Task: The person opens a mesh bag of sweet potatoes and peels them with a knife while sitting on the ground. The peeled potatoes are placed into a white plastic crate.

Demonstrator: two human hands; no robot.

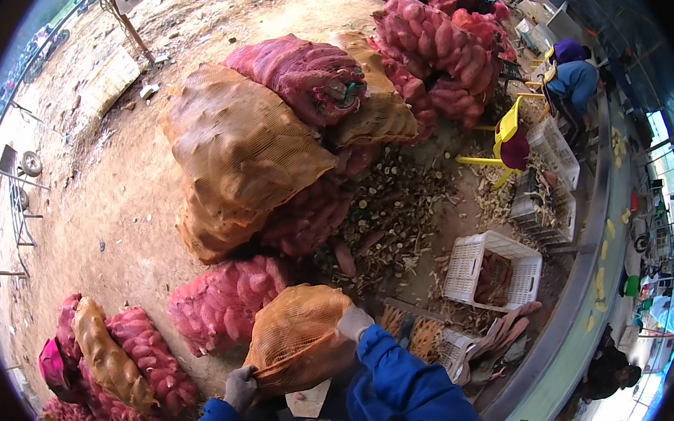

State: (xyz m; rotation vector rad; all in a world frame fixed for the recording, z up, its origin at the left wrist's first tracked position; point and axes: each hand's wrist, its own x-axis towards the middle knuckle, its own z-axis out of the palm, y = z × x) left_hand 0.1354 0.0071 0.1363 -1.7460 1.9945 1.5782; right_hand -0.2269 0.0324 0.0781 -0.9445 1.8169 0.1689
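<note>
An orange mesh sack (298, 332) of bulky contents lies right before me. My left hand (241, 387), in a grey glove, grips its lower left corner. The sack's right edge is held by my right hand (355, 323), gloved too. Against the sack's left side rests a red mesh sack (223, 302) filled with long tubers. Beyond it are a large orange mesh sack (242, 138) and a red mesh sack (300, 77), piled on others.
A white plastic crate (492, 270) stands right, beside a long conveyor belt (586, 289) carrying pale pieces. Trimmings (396, 215) cover ground near the piled sacks. A yellow chair (506, 132) and a person in blue (575, 87) are farther off. More sacks (148, 350) lie lower left.
</note>
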